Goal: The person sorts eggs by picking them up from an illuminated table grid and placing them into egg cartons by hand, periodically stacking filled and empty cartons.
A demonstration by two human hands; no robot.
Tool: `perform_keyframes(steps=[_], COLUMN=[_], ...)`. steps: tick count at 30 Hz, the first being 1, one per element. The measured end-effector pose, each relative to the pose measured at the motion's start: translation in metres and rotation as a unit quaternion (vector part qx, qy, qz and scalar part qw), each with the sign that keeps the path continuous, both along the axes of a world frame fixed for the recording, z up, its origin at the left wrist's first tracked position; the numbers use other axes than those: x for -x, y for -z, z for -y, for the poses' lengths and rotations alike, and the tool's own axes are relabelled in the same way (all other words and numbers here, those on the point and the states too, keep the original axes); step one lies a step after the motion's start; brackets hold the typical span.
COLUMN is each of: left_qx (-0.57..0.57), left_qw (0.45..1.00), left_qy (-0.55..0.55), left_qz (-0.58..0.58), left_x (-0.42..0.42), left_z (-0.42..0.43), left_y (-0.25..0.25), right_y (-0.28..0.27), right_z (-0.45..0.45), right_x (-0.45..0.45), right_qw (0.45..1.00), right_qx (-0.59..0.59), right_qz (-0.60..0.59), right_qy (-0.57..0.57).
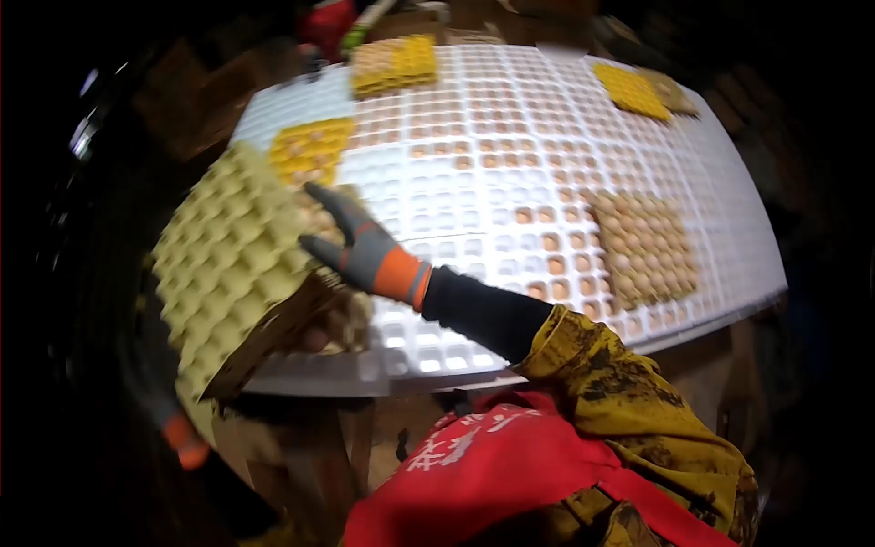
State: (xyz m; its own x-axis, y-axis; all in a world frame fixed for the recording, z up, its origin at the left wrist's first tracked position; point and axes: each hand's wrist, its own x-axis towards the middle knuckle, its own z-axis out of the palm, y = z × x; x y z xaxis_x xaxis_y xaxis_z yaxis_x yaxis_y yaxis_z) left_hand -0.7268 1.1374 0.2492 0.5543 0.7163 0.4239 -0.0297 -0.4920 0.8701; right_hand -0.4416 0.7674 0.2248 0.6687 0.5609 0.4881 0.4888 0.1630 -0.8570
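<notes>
A tilted stack of pale yellow egg trays (228,246) stands up at the left edge of the table. My right hand (365,251), in a grey and orange glove, is at the right edge of that stack. Its thumb and fingers are spread apart, and whether they touch the trays is unclear. Partly hidden behind the stack and this hand is a tray of eggs (351,319). On the dark left side, my left hand (155,378) is beside the stack's outer edge; blur and shadow hide its fingers.
A white table of moulded egg cups (437,356) spreads ahead, many cups holding brown eggs (556,264). At right lies a full egg tray (647,246). Yellow trays (629,89) sit at the far right, others (394,66) at the back. Another person's red clothing (328,27) shows behind.
</notes>
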Motion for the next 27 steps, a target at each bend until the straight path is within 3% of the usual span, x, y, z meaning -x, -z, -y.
perform_keyframes(steps=[1, 3, 5, 6, 8, 10, 12, 14, 16, 18, 20, 21, 24, 25, 26, 27], left_qx=[-0.057, -0.246, -0.327, -0.325, -0.220, -0.202, -0.122, -0.189, -0.249, -0.383, -0.376, -0.373, -0.200, 0.033, 0.267, 0.435], left_qw=[0.997, 0.964, 0.927, 0.913, 0.929, 0.891, 0.857, 0.824, 0.794, 0.705, 0.703, 0.701, 0.818, 0.820, 0.803, 0.761], left_qy=[-0.021, -0.001, 0.149, 0.227, 0.290, 0.385, 0.465, 0.496, 0.518, 0.520, 0.512, 0.509, 0.496, 0.510, 0.461, 0.430], left_qz=[0.047, 0.097, 0.109, 0.097, -0.060, -0.128, -0.185, -0.199, -0.196, -0.293, -0.320, -0.333, -0.212, -0.258, -0.266, -0.215], left_x=[-0.012, -0.053, -0.093, -0.115, -0.158, -0.201, -0.234, -0.264, -0.292, -0.315, -0.322, -0.324, -0.322, -0.319, -0.316, -0.317], left_z=[0.045, 0.172, 0.278, 0.325, 0.406, 0.464, 0.528, 0.597, 0.660, 0.703, 0.720, 0.727, 0.715, 0.709, 0.702, 0.701], left_y=[-0.014, -0.019, -0.005, 0.010, 0.040, 0.084, 0.119, 0.149, 0.151, 0.158, 0.173, 0.181, 0.201, 0.192, 0.183, 0.169], right_y=[0.001, 0.028, 0.063, 0.081, 0.095, 0.108, 0.102, 0.095, 0.110, 0.133, 0.140, 0.141, 0.129, 0.128, 0.134, 0.122], right_z=[0.036, 0.103, 0.178, 0.219, 0.309, 0.404, 0.480, 0.525, 0.549, 0.553, 0.547, 0.553, 0.569, 0.575, 0.583, 0.591], right_x=[0.009, 0.028, 0.043, 0.047, 0.050, 0.039, 0.023, 0.007, -0.008, -0.026, -0.034, -0.037, -0.047, -0.051, -0.051, -0.056], right_qw=[1.000, 0.989, 0.979, 0.963, 0.930, 0.914, 0.853, 0.819, 0.830, 0.833, 0.756, 0.807, 0.913, 0.932, 0.915, 0.880], right_qx=[0.008, 0.137, 0.189, 0.246, 0.335, 0.334, 0.371, 0.439, 0.454, 0.464, 0.604, 0.544, 0.342, 0.269, 0.044, -0.067], right_qz=[-0.008, 0.004, -0.040, -0.077, 0.000, 0.020, -0.200, -0.105, -0.003, 0.118, 0.127, 0.077, -0.081, -0.134, -0.361, -0.448], right_qy=[-0.007, 0.053, 0.065, 0.077, 0.150, 0.229, 0.306, 0.354, 0.325, 0.279, 0.218, 0.218, 0.206, 0.200, 0.175, 0.143])
